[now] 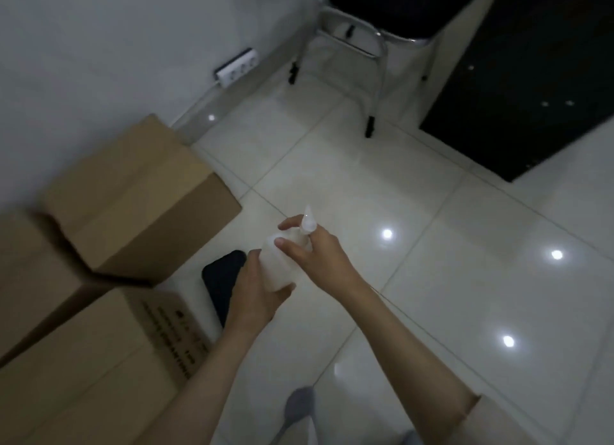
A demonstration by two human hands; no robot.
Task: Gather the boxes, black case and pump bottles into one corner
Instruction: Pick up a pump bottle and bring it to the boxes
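A translucent pump bottle (pixel 280 262) is held by both hands above the floor (pixel 432 245): its base is cupped in the curled left hand (pixel 257 295), its neck is gripped by the right hand (pixel 319 255). At nine o'clock, three cardboard boxes (pixel 133 195) are already grouped against the wall (pixel 99 46); the black case (pixel 221 278) lies just beside them. The bottle is not yet set down, and no other bottles are seen.
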